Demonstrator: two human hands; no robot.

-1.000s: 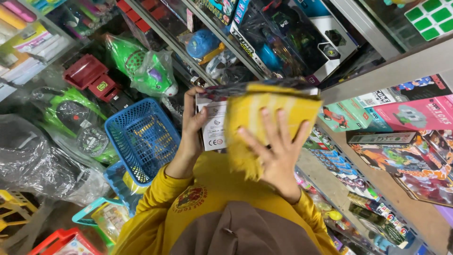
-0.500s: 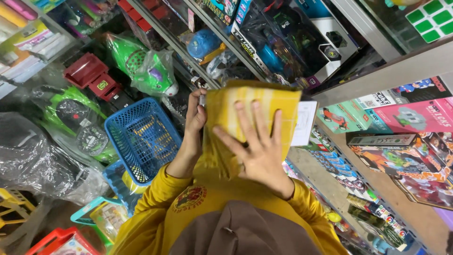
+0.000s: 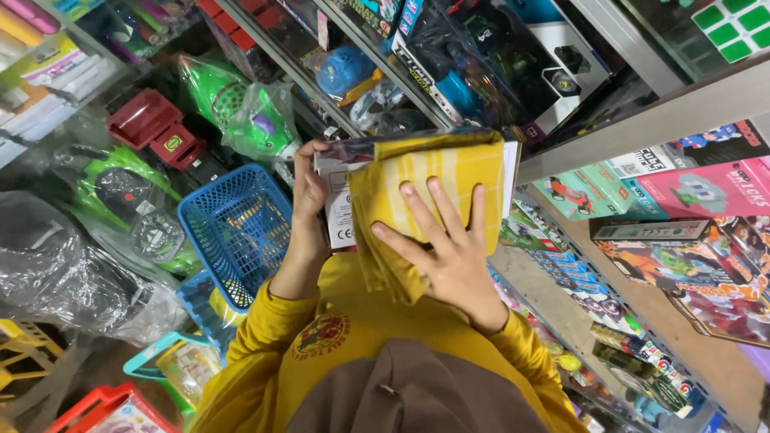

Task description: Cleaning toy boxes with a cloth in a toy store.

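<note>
Left hand (image 3: 309, 204) grips box (image 3: 341, 200) by edge only; right hand (image 3: 445, 248) spread flat on yellow cloth (image 3: 433, 180). Hard push could slip box toward blue basket (image 3: 237, 228), 9 o'clock

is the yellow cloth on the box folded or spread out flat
Folded, it seems. The yellow cloth shows layered edges hanging in pleats below the right hand, which presses it against the box.

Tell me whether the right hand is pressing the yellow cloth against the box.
Yes: the right hand lies flat, fingers spread, on the yellow cloth draped over the box, which the left hand grips by its edge.
</note>
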